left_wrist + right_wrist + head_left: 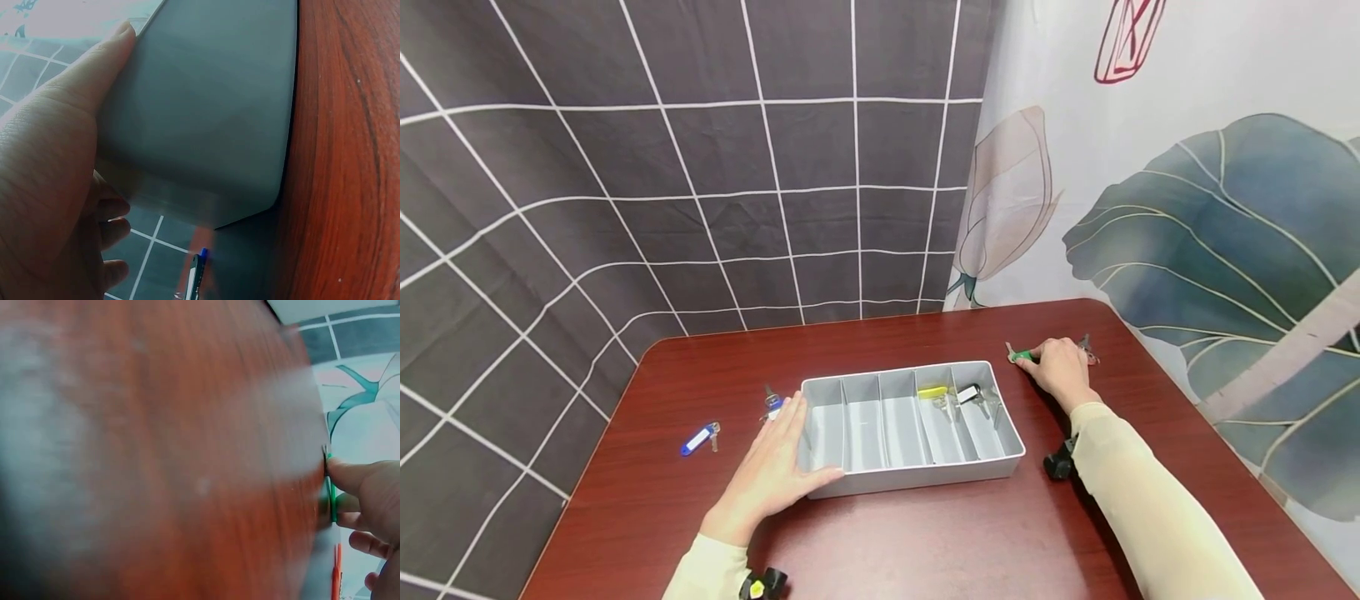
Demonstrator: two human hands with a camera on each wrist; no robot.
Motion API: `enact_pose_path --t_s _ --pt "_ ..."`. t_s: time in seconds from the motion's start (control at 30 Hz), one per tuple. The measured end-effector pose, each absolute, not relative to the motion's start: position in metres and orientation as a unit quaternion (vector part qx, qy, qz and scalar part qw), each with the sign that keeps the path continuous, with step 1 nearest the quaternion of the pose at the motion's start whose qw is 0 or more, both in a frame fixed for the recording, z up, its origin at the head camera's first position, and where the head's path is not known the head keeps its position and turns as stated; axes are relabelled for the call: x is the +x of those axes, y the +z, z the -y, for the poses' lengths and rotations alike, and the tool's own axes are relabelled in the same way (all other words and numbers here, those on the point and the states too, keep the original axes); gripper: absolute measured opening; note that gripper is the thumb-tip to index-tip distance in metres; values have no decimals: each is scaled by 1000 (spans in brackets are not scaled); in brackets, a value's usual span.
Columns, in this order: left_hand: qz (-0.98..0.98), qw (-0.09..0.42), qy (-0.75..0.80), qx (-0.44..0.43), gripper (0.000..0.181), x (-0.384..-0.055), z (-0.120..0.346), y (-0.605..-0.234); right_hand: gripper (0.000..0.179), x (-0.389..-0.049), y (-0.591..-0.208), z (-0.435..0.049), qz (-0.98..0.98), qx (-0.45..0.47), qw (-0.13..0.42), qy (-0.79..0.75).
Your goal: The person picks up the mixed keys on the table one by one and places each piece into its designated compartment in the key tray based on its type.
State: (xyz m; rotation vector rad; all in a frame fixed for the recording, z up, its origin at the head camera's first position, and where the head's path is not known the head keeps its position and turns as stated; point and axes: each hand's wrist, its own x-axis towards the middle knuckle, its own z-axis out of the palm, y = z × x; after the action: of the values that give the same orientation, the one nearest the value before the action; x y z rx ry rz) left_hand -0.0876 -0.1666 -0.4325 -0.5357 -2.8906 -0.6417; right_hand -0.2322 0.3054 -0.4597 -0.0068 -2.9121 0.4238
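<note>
My left hand (771, 475) rests against the left end of a grey divided tray (917, 477), fingers extended along the side and thumb at the front wall. In the left wrist view, the thumb lies along the tray's wall (206, 100). Beyond the tray's right end, my right hand (1063, 371) pinches a green key tag (1022, 356) at the tabletop; the right wrist view shows thumb and fingers on the green tag (333, 500). Inside the tray, a yellow-tagged key (932, 392) and a black-tagged key (969, 394) lie in the two rightmost compartments.
A red-tagged key (1092, 358) lies just past my right hand. Left of the tray are a blue-tagged key (700, 438) and another blue-tagged key (773, 404) near my left fingertips. Curtains hang behind the reddish wooden table (925, 542).
</note>
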Motion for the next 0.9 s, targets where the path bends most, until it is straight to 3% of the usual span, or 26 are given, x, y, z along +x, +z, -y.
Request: enact_pose_path --t_s 0.27,0.9 --pt "958 66 -219 -174 114 -88 166 -432 32 -220 -459 -302 983 19 119 139" --pt "958 63 -219 -173 114 -88 165 -433 23 -182 -452 -298 990 26 63 123"
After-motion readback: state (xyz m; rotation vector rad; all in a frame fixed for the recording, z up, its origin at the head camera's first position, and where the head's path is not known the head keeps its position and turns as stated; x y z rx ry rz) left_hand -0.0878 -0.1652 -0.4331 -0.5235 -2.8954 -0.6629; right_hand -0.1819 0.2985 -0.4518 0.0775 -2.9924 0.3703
